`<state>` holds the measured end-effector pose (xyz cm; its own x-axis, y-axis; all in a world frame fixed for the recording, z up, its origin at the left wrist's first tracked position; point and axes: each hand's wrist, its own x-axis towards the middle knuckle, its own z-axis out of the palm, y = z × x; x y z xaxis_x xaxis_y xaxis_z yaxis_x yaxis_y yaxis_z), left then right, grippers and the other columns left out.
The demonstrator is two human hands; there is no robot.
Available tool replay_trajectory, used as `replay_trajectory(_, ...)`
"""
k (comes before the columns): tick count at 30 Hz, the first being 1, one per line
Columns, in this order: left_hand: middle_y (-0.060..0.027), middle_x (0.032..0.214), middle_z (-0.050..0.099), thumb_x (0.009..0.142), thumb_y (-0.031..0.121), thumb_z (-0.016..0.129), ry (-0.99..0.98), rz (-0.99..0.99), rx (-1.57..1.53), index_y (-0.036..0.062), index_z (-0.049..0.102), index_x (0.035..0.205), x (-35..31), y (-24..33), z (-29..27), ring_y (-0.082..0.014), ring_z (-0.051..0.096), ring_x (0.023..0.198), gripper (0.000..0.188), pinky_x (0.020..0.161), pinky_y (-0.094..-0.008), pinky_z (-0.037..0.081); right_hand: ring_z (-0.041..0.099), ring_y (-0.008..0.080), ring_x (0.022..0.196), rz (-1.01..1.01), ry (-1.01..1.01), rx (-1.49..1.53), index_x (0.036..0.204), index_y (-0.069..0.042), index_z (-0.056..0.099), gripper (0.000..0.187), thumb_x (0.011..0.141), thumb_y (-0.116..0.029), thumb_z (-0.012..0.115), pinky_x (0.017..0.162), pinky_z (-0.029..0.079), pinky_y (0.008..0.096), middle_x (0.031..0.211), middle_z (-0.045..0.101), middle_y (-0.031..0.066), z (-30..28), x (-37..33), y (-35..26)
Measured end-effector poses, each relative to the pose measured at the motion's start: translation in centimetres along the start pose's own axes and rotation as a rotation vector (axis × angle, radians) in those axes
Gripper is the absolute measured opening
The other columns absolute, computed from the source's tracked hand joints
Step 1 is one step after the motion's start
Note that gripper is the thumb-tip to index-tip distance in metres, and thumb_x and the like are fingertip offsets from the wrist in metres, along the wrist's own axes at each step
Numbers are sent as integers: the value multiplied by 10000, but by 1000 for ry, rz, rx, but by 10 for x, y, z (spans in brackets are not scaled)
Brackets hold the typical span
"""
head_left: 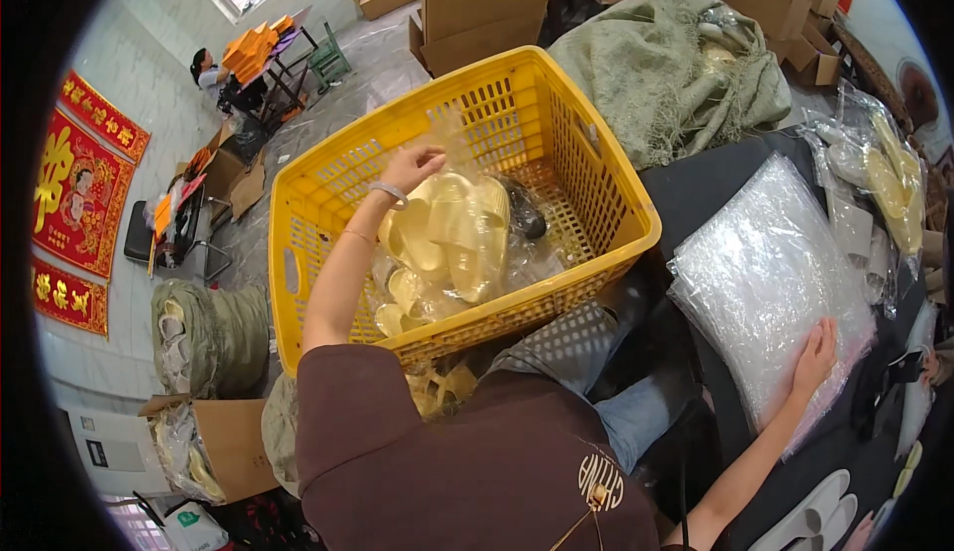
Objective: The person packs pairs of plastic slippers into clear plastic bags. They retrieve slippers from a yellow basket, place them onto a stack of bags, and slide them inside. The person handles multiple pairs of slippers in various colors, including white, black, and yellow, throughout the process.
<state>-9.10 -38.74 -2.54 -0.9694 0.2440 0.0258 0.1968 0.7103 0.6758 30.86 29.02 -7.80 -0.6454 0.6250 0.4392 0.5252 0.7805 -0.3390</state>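
Pale-walled workroom, red hangings (87,193) at left, black-topped table (686,185) at right; head view: yellow slippers (452,223) lie in the yellow crate (644,215), middle to near edge, under clear plastic; at least 1 pair looks bagged, so probably partway; thick stack of clear bags (770,263) by the table's left edge suggests plenty left; white slippers (820,519) at its near edge look unbagged; left arm reaches forward over the crate, left hand (412,165) above the slippers, fingers curled together, can't tell if clamped on plastic; right arm stretched sideways, right hand (817,357) laid on the stack's near right part, fingers extended, no grip visible.
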Motion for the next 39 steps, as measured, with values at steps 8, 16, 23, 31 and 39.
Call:
replay_trajectory(8, -116, 1168, 577, 796, 474, 675, 119, -628, -235, 33, 525, 1231, -27, -158, 45, -231, 552, 1037, 637, 906, -340, 435, 500, 281, 1185, 5, 14, 10, 1205, -57, 576, 326, 934, -213, 482, 987, 356, 377, 1304, 531, 108, -2, -3, -7)
replay_trajectory(16, -48, 880, 606, 709, 507, 755, -241, -776, -702, 55, 593, 1053, -74, -134, 89, -146, 547, 694, 590, 657, -313, 470, 507, 282, 1172, 13, 38, -24, 1186, -64, 589, 315, 920, -203, 493, 983, 357, 376, 1296, 535, 109, -7, -7, -9)
replay_trajectory(23, -81, 939, 637, 696, 321, 789, -214, -558, -391, -15, 579, 1019, -49, -67, 72, -177, 620, 773, 511, 673, -318, 514, 521, 305, 1125, 24, 118, -76, 1161, -87, 609, 311, 888, -207, 519, 980, 369, 387, 1281, 545, 92, -3, -7, -13)
replay_trajectory(31, -108, 974, 617, 695, 87, 708, 54, -35, -431, -14, 506, 1122, -36, 89, -19, -177, 612, 800, 483, 708, -290, 514, 467, 286, 1154, 206, 66, 21, 1147, -165, 620, 301, 872, -264, 552, 988, 332, 453, 1318, 514, -3, -14, -6, -42)
replay_trajectory(39, -126, 1052, 608, 816, 238, 602, -73, 394, -624, -28, 485, 1216, -37, 304, -62, -203, 621, 913, 495, 783, -307, 512, 465, 275, 1139, 233, 66, 29, 1153, -160, 619, 313, 871, -275, 549, 985, 329, 435, 1321, 511, -10, -18, -9, -44)
